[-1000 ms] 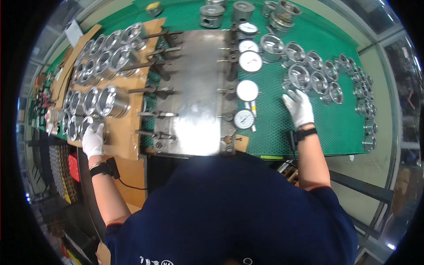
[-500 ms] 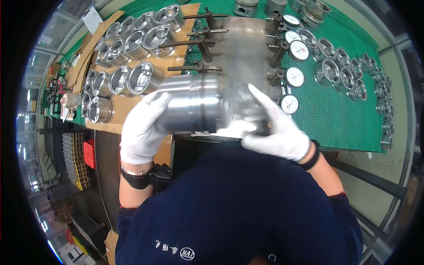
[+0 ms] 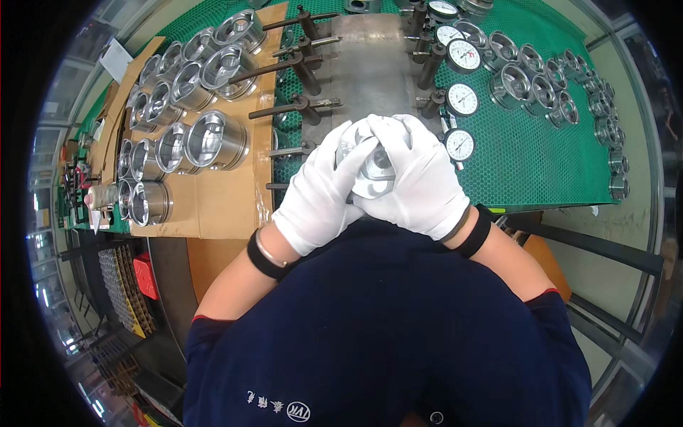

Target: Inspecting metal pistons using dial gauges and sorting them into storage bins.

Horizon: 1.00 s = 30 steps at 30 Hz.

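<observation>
A round, hollow metal part [image 3: 377, 171] is clasped between the left grip [image 3: 320, 192] and the right grip [image 3: 420, 185], both in white gloves, with fingers curled over it from either side and both thumbs on the side nearest the body. By its look it may be judged rigid and fairly heavy for its size, unlikely to be dented by hand pressure, though its polished surface could be scratched and may slide under glove fabric. It is best held by the outer wall, from opposite sides, with the weight shared.

Most of that wall is covered by the gloves, so only a strip of the inside is shown. Whether the part is held clear of, or rested on, the steel plate [image 3: 377, 71] just beyond the grip cannot be made out; the plate's near end is hidden too. To the right of the grip, the small markings on the dial gauges [image 3: 461, 99] are hard to read. To the left, the nearer metal cylinders [image 3: 217, 139] on the cardboard [image 3: 213, 206] partly mask those behind.
</observation>
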Available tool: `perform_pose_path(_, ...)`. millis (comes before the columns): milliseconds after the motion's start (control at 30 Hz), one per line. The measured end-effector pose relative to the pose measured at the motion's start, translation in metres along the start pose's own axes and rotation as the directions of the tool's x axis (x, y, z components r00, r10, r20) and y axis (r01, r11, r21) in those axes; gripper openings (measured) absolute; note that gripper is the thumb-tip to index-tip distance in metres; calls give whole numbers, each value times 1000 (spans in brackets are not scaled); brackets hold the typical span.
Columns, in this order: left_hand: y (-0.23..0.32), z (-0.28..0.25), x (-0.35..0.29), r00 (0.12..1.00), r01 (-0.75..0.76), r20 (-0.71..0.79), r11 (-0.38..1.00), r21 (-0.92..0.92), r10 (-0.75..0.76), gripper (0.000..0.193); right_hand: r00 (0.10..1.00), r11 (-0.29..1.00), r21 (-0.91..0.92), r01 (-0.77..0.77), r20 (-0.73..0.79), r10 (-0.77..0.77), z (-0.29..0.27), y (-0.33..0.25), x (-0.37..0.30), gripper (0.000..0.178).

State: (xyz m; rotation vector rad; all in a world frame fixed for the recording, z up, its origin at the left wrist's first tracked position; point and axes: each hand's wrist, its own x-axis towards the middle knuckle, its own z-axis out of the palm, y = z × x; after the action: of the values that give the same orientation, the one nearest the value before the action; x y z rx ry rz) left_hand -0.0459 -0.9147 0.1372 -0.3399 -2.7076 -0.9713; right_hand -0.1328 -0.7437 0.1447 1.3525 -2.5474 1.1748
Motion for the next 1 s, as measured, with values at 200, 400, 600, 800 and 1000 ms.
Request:
perform_pose_path(200, -1, 3, 1, 990, -65, -121, 996, 56, 71, 71, 991, 973, 200, -118, 87, 102, -16, 6, -26, 80)
perform_pose_path(400, -17, 13, -1, 998, -2, -57, 1000, 5, 2, 75, 517, 160, 537, -828, 624, 586, -1, 22, -65, 57)
perform_pose_path(600, -22, 14, 3, 998, 18, -65, 1000, 1, -18, 74, 575, 216, 568, -794, 587, 571, 16, 27, -65, 50)
perform_pose_path(800, -25, 17, 9, 997, 6, -78, 1000, 17, -5, 71, 569, 215, 563, -798, 587, 576, 16, 34, -66, 54)
perform_pose_path(1000, -23, 21, 13, 996, 9, -87, 1000, -25, -11, 66, 557, 223, 551, -804, 570, 604, 9, 29, -64, 59)
